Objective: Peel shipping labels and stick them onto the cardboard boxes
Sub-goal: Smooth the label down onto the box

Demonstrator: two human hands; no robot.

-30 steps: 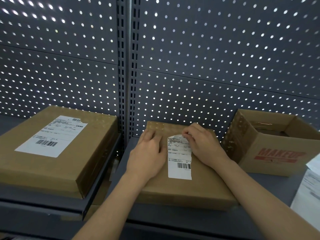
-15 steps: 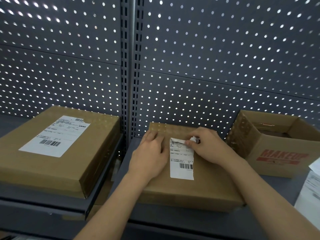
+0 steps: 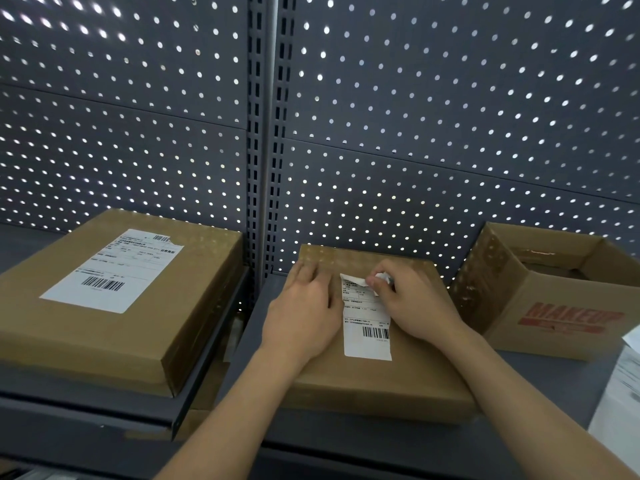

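A flat brown cardboard box (image 3: pixel 381 386) lies on the grey shelf in front of me. A white shipping label (image 3: pixel 366 327) with a barcode lies on its top, its upper edge curled up. My right hand (image 3: pixel 414 303) pinches a crumpled white strip at the label's top right corner. My left hand (image 3: pixel 304 313) rests flat on the box lid just left of the label. A second closed box (image 3: pixel 104 337) with a larger label (image 3: pixel 114 271) stuck on top sits on the left shelf.
An open cardboard box (image 3: pixel 554 306) with red "MAKEUP" print stands at the right. White sheets (image 3: pixel 623 393) lie at the right edge. A perforated grey back panel (image 3: pixel 415 133) and a slotted upright post (image 3: pixel 263 133) close off the rear.
My right hand has drawn a white strip off the label's top edge toward the right and bunched it in its fingers. The left hand has stayed on the box.
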